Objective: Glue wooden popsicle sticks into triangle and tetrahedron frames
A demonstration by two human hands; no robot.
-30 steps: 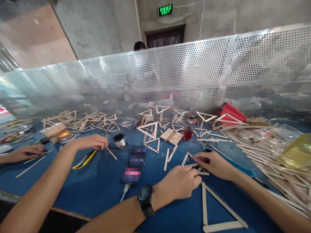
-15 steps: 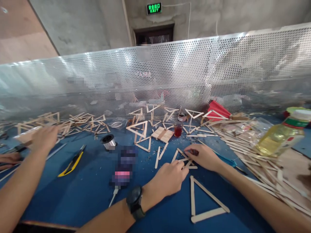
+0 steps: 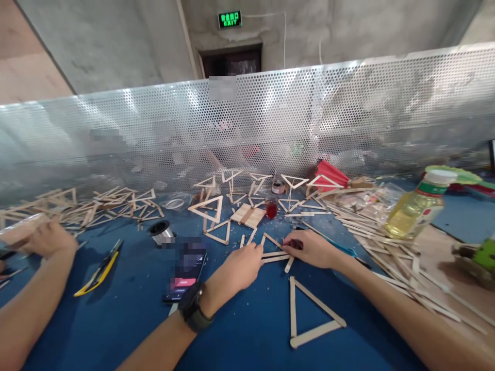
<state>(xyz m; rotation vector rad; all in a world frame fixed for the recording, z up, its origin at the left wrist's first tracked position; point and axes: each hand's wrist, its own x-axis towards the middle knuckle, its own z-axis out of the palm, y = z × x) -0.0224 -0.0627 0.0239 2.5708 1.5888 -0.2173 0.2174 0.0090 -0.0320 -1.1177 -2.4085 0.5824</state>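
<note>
My left hand [image 3: 240, 265], with a black watch [image 3: 196, 307] on its wrist, is closed on the left end of a craft stick [image 3: 276, 257]. On the right, my right hand [image 3: 313, 249] curls in a pinch at the joint of several craft sticks, one of which points down toward me. Something small and dark lies under its fingers; I cannot make out what. Nearer to me a finished-looking triangle of craft sticks [image 3: 293, 306] lies flat on the blue table [image 3: 247, 330], touched by neither hand.
Another person's hand [image 3: 54, 239] holds a plastic-wrapped pack [image 3: 23, 230] at left. Around lie a yellow cutter [image 3: 101, 275], wire spool [image 3: 160, 232], phone [image 3: 193, 270], glass of red liquid [image 3: 271, 208], oil bottle [image 3: 415, 211] and loose sticks [image 3: 371, 234]. A perforated metal screen [image 3: 174, 123] stands behind.
My left hand has moved left along the sticks, away from my right hand, which stays at the joint. The other person's hand has lowered toward the pack. The view has shifted right.
</note>
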